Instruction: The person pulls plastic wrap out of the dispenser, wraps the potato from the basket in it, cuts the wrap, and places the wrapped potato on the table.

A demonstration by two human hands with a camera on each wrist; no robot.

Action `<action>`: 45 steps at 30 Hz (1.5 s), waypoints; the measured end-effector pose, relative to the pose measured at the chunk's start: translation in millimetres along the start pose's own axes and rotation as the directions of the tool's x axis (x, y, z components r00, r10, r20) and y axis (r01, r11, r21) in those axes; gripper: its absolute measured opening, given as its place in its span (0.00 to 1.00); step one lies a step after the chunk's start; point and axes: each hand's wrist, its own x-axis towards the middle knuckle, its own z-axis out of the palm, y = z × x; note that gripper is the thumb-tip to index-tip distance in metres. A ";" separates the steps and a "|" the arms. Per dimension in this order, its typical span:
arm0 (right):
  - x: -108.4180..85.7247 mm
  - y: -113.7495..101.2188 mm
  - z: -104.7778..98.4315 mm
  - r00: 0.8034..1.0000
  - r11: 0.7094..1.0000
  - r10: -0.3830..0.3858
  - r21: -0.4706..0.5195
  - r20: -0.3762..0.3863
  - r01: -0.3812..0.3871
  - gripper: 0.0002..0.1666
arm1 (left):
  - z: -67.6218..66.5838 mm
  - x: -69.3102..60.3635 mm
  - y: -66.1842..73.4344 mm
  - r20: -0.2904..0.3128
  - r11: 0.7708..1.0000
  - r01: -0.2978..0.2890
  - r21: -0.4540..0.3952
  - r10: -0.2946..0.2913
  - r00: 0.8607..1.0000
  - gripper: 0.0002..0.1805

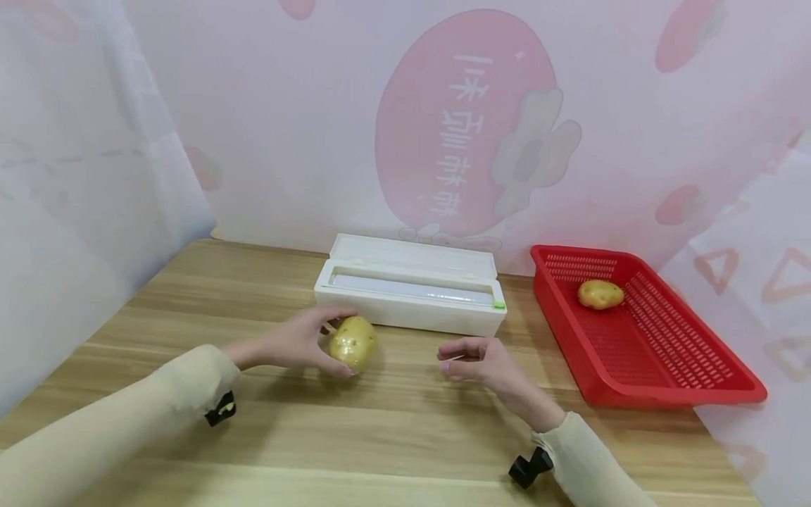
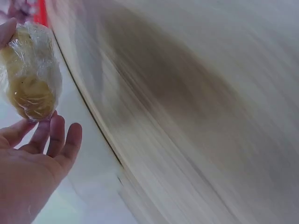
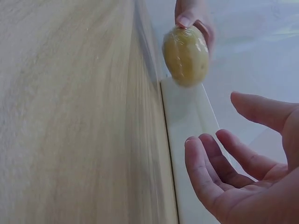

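Note:
A potato covered in shiny clear film is held by the left hand, thumb on the near side and fingers behind. In the left wrist view the film on the potato looks wrinkled, and the left hand pinches it at its ends. The right hand is off to the right of it, fingers loosely bent, touching nothing. The right wrist view shows the right hand with thumb and fingers apart, and the film-covered potato beyond them.
Behind the hands stands a white box with its lid raised, a roll inside and a green piece at its right end. A red basket at the right holds another potato. A printed cloth hangs behind the wooden table.

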 end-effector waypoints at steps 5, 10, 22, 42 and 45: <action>-1.8 0.6 -2.9 1.000 1.000 -0.004 0.020 -0.003 0.004 0.26 | -31.5 -28.3 -29.5 -0.040 0.998 0.030 0.055 -0.027 0.999 0.55; -1.9 2.5 -6.9 1.000 1.000 0.007 0.017 -0.017 -0.007 0.27 | -69.0 -56.5 -55.7 -0.079 0.990 0.114 0.087 -0.107 0.991 0.54; -1.3 1.2 -9.8 1.000 1.000 0.017 0.015 -0.012 -0.017 0.26 | -133.4 -104.5 -98.6 -0.072 0.952 0.292 0.089 -0.287 0.955 0.51; 0.6 0.8 -14.5 0.999 0.999 0.032 0.006 0.004 -0.032 0.27 | -167.1 -143.6 -126.1 0.122 0.940 0.341 0.022 -0.341 0.932 0.51; 0.3 0.4 -14.2 0.999 0.999 0.035 0.007 0.002 -0.035 0.27 | -165.3 -143.6 -125.5 0.124 0.931 0.364 0.018 -0.363 0.923 0.53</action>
